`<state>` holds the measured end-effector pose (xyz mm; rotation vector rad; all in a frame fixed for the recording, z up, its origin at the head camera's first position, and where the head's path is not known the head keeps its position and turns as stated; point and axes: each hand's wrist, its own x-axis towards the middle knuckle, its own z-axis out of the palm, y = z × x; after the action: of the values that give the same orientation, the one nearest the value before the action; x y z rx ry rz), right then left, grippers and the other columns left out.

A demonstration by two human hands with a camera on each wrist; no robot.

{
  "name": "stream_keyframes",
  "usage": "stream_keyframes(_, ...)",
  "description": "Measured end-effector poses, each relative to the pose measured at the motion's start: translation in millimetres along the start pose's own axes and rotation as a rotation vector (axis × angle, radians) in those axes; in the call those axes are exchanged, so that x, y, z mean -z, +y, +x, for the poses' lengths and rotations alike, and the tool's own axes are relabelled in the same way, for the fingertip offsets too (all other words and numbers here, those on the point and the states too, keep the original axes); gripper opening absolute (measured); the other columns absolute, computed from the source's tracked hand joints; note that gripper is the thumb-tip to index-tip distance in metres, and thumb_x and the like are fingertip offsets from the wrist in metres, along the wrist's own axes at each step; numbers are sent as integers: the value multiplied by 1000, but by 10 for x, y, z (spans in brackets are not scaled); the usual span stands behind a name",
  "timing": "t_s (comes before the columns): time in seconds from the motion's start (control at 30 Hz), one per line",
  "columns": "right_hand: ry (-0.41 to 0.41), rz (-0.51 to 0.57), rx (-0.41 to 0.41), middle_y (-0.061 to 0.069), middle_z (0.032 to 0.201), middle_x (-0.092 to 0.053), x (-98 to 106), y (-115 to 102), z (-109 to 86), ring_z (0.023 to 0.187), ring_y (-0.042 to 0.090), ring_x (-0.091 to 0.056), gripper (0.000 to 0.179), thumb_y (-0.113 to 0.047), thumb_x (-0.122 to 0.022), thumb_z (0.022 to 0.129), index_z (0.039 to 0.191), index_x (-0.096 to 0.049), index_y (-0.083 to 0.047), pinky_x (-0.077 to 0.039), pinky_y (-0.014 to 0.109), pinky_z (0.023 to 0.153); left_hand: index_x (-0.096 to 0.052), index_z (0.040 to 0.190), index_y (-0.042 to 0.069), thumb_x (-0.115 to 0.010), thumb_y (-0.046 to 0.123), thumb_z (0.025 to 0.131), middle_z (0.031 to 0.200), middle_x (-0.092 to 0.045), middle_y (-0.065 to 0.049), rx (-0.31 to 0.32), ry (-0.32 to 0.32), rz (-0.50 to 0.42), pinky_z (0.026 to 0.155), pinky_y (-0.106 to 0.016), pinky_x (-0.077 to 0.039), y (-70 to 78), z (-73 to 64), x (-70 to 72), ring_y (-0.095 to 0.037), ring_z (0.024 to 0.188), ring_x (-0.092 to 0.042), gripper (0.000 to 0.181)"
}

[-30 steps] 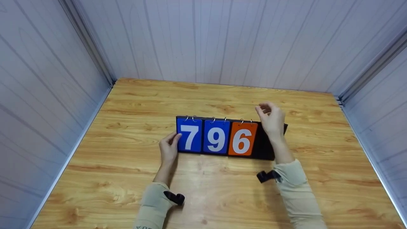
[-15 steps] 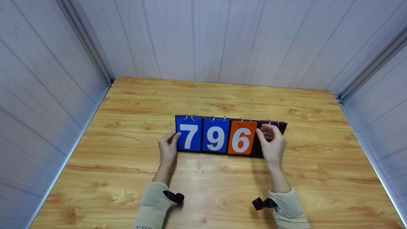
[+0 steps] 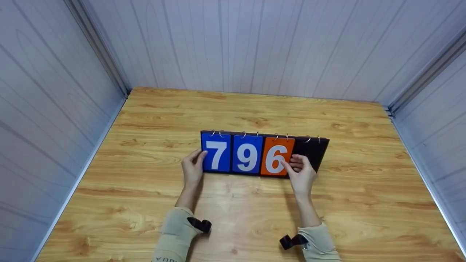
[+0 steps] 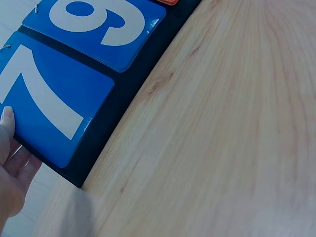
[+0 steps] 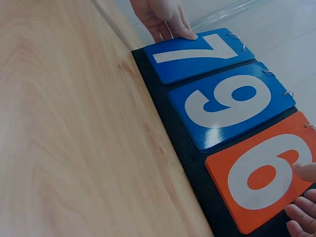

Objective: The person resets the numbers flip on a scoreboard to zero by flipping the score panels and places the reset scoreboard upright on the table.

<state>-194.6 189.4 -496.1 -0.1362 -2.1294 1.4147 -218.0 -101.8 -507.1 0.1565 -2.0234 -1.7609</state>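
Beside the right fingers (image 3: 299,158) hangs the orange 6 card (image 3: 273,154).

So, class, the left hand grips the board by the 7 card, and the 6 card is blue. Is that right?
Not quite: the 6 card is orange, as the head view shows. The left hand does grip the board by the 7 card.

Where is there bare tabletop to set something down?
Behind the number board, up to the back wall; in front, between the sleeves; and outside them, to the side walls. Crowded at the board: left hand gripping its left end, right hand at the orange card.
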Motion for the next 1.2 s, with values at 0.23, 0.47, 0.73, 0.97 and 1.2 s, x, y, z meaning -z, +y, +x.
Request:
stream_keyframes(0.23, 9, -26, -18, 9, 73, -62, -67, 60, 0, 63, 16, -57, 29, -12, -80, 63, 80, -60, 1, -47, 20, 58, -66, 93, -8, -65, 6, 80, 89, -65, -19, -13, 12, -30, 63, -18, -47, -174, 37, -23, -10, 73, -60, 19)
stream_keyframes(0.47, -23, 5, -82, 10, 70, -58, -66, 74, 33, 59, 12, -53, 23, -7, -77, 66, 74, -58, 3, -44, 15, 55, -67, 92, -7, -66, 5, 79, 87, -65, -18, -14, 34, -30, 63, -17, -47, -171, 46, -41, -9, 72, -59, 18)
stream_keyframes(0.73, -44, 4, -101, 14, 70, -61, -2, 34, 2, 62, 15, -56, 17, -3, -74, 70, 75, -60, 6, -45, 14, 57, -67, 91, -8, -65, 5, 79, 87, -65, -19, 3, 35, -28, 64, -19, -48, -166, 38, -36, -11, 72, -59, 18)
stream_keyframes(0.97, -9, -73, 51, 11, 68, -62, 72, -18, -57, 59, 19, -56, 17, -8, -74, 71, 75, -62, 3, -43, 13, 54, -65, 92, -10, -64, 2, 80, 89, -64, -22, -3, 26, -39, 65, -17, -47, 70, -12, -13, -18, 76, -60, 17)
stream_keyframes(1.2, -48, -37, -20, 11, 68, -62, 188, -159, -92, 56, 11, -55, 16, -6, -75, 70, 75, -63, 3, -45, 14, 53, -64, 91, -12, -63, -1, 80, 87, -63, -23, -7, 17, -30, 63, -16, -46, 154, -37, -5, -23, 75, -59, 16)
